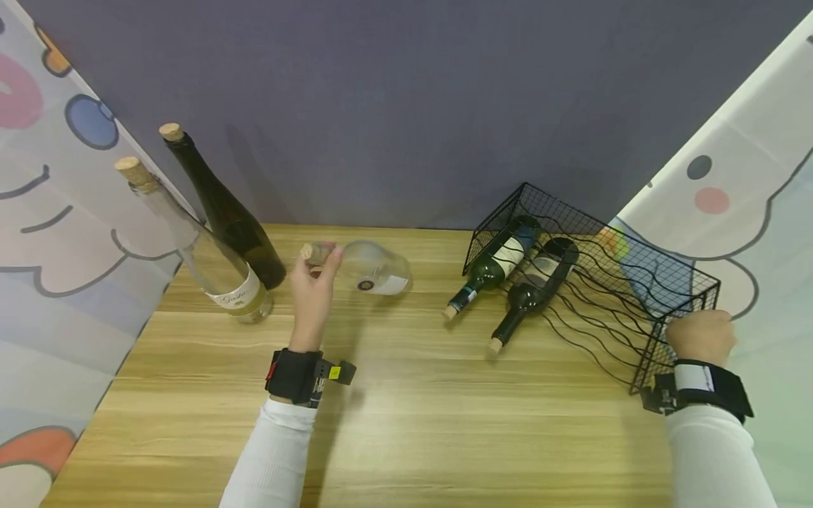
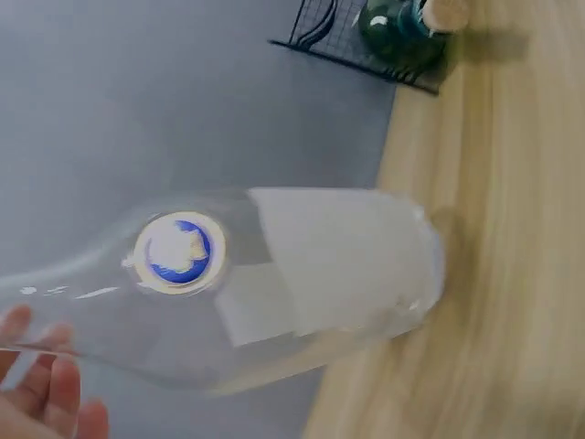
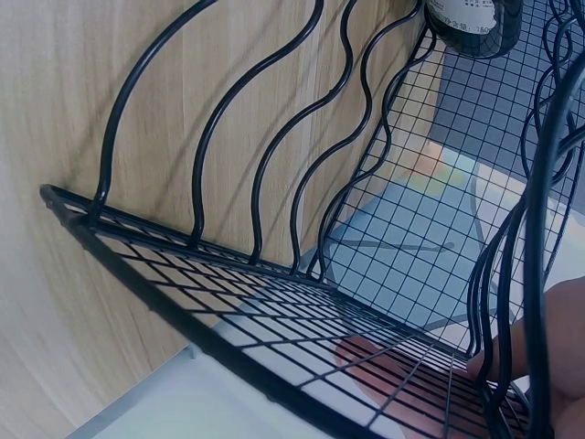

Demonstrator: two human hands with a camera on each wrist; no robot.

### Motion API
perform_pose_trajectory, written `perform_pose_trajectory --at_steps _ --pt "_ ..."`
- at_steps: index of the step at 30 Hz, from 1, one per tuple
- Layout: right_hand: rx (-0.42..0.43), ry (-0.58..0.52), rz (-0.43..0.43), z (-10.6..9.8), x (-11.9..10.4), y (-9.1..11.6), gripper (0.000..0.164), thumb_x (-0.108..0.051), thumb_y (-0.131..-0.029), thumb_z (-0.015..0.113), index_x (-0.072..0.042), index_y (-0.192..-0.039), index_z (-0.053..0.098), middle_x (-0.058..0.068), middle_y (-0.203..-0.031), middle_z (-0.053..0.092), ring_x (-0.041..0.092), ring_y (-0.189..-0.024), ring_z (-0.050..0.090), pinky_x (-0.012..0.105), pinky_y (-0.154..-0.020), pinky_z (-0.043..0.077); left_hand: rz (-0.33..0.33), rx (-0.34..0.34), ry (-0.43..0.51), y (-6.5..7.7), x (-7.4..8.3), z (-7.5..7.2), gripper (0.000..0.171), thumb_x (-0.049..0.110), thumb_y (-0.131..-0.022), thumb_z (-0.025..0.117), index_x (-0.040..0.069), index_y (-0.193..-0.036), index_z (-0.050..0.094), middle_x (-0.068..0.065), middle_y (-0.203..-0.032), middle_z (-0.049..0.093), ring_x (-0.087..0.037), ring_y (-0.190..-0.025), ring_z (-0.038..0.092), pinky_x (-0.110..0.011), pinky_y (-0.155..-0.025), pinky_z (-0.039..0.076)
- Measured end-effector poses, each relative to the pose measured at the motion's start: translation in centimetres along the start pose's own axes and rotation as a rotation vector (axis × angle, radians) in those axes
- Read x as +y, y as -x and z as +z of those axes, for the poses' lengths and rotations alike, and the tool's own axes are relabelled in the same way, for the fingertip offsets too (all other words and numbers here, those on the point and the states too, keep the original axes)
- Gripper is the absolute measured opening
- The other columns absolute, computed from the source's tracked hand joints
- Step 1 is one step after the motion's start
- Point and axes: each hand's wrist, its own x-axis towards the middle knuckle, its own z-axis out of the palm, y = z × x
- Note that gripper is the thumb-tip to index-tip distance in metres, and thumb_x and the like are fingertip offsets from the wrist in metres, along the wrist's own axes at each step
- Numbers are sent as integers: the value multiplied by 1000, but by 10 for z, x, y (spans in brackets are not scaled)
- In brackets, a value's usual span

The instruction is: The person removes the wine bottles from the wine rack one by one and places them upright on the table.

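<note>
- Head view: our left hand (image 1: 313,289) has its fingers wrapped round the neck of a clear bottle (image 1: 375,268), near its cork (image 1: 308,252).
- From those fingers we see the bottle run rightward, neck to base, its long axis roughly crosswise and its base toward the wire rack (image 1: 673,275).
- We cannot be sure whether that base touches the table (image 1: 444,423).
- Our right hand (image 1: 701,337) grips the rack's right end; our left is nearer the bottle.
- The rack holds 2 corked bottles side by side at its left: a green bottle (image 1: 502,261) and a darker bottle (image 1: 536,282), necks sticking out toward us.
- Left of our left hand, 2 more stand corked: a labelled bottle (image 1: 231,282) and a tall brown bottle (image 1: 229,219).
</note>
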Motion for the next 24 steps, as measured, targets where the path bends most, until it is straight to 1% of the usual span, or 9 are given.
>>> perform_pose_trajectory --at_steps 3,4,5,7,12,14,17,19,24 --pt "6 21 -12 1 0 0 65 -19 -95 41 34 -129 24 53 -127 38 64 -117 44 62 -94 47 10 -60 100 0 -8 2 30 8 -95 63 -3 -119 49 -10 -125 57 -21 -120 51 -35 -109 34" --pt "10 20 -11 2 -1 0 65 -19 -95 41 34 -129 24 53 -126 38 64 -117 44 62 -93 47 27 -82 134 0 -10 2 32 3 -94 63 -5 -120 47 -13 -128 56 -25 -124 49 -39 -113 31" --pt "11 19 -9 2 -1 0 65 -19 -95 41 34 -129 24 53 -127 38 64 -117 44 62 -93 47 46 -106 157 0 -12 3 33 -1 -92 63 -6 -120 46 -16 -130 56 -27 -128 48 -40 -116 27" --pt "9 -5 4 2 -1 0 65 -19 -94 41 33 -130 24 53 -128 38 64 -118 44 62 -93 47 80 -149 176 0 -14 3 35 -5 -91 63 -8 -121 46 -20 -132 57 -27 -129 49 -42 -119 26" --pt "20 16 -15 2 -1 -2 65 -18 -94 40 34 -129 24 53 -126 39 64 -117 45 62 -92 48 161 -185 140 1 -18 2 31 -5 -87 67 -9 -115 55 -22 -127 62 -17 -124 56 -40 -118 29" --pt "30 40 -32 3 -1 -3 65 -18 -94 40 34 -128 25 53 -124 40 64 -116 45 61 -92 47 200 -188 119 1 -19 3 28 -6 -85 70 -10 -110 58 -23 -123 64 -21 -124 57 -40 -117 31" --pt "29 30 -28 2 -1 -3 65 -18 -93 40 34 -128 25 53 -125 39 64 -116 45 61 -93 47 247 -211 85 4 -19 5 24 -7 -82 73 -9 -104 61 -23 -116 66 -29 -124 57 -41 -116 35" --pt "25 22 -20 2 -1 -4 65 -19 -94 40 34 -129 24 53 -125 39 64 -116 45 62 -93 47 261 -246 67 6 -18 8 23 -7 -82 73 -9 -102 62 -22 -115 65 -34 -125 55 -42 -115 36" --pt "26 30 -30 1 -1 -2 65 -18 -93 41 35 -128 25 53 -125 39 64 -116 45 62 -92 47 276 -369 40 10 -14 14 22 -5 -86 70 -6 -105 59 -22 -121 64 -34 -134 49 -47 -119 30"
